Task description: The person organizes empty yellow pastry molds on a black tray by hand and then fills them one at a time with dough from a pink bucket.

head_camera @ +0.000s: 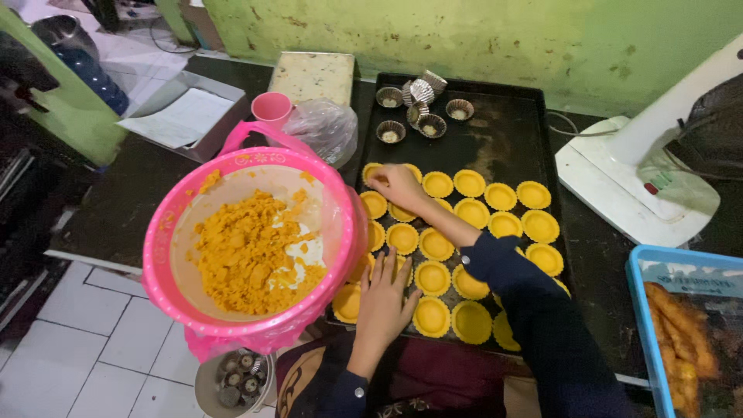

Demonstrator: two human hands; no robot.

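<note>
The black baking tray (pixel 507 131) serves as the anchor here: most of its near and middle area is covered with yellow dough-lined tart shells (pixel 474 212), set in close rows, while the far end stays bare except for a small cluster of empty fluted metal moulds (pixel 422 108) near its far-left corner. The right hand (pixel 396 184) reaches across to the left side of the tray, fingers curled down onto a shell in the farthest row; whether it pinches that shell or only presses it I cannot tell from this angle. The left hand (pixel 383 298) lies flat and relaxed, fingers spread, at the tray's near-left corner, touching the shells there and gripping nothing. Just left of the tray, overlapping its edge, sits a pink basin (pixel 166 248) lined with plastic and holding crumbly yellow dough (pixel 248 251), a good deal remaining. Judging from this, the lining is well advanced, with a few moulds and one strip of tray unfilled.
</note>
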